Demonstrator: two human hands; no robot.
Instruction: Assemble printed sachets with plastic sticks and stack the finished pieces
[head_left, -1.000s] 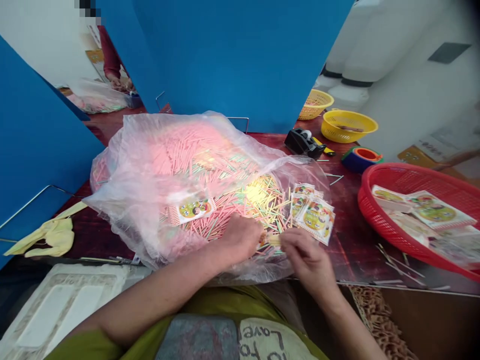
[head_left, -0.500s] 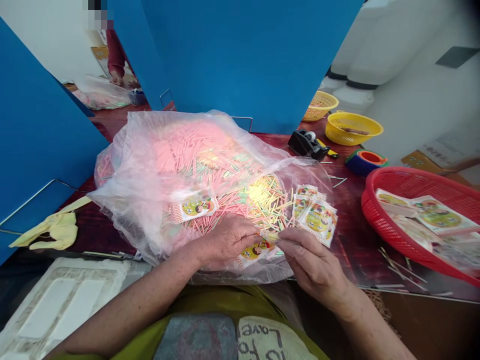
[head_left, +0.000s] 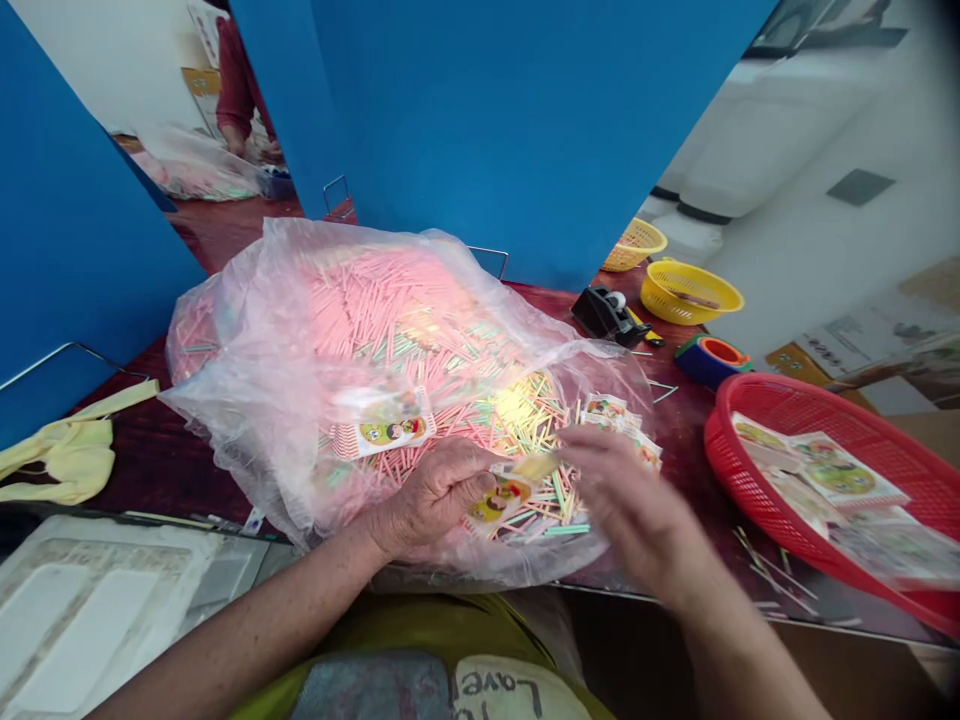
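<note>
My left hand (head_left: 442, 490) is closed on a small printed packet (head_left: 496, 502), thumb pressed on its near face. A pale yellow bundle (head_left: 538, 466), apparently thin sticks, shows at the packet's upper right end. Just right of that bundle, my right hand (head_left: 637, 510) is smeared by motion, and whether its fingers hold anything cannot be made out. Beneath both hands lies a large clear plastic bag (head_left: 247, 400) full of thin pink, green and yellow sticks (head_left: 367, 310). Another printed packet (head_left: 391, 425) rests on the sticks, and a few overlapping packets (head_left: 609, 410) sit partly behind my right hand.
A red basket (head_left: 720, 460) with printed packets stands at right, loose sticks (head_left: 776, 570) beside it. Behind are a tape dispenser (head_left: 604, 315), tape rolls (head_left: 709, 362) and yellow baskets (head_left: 690, 295). Blue panels (head_left: 465, 120) border the table; a co-worker's sleeve (head_left: 238, 75) shows beyond.
My right hand has come away from the packet's end and moves, blurred. The packet in my left hand now shows more of its printed face. The camera view has tilted slightly.
</note>
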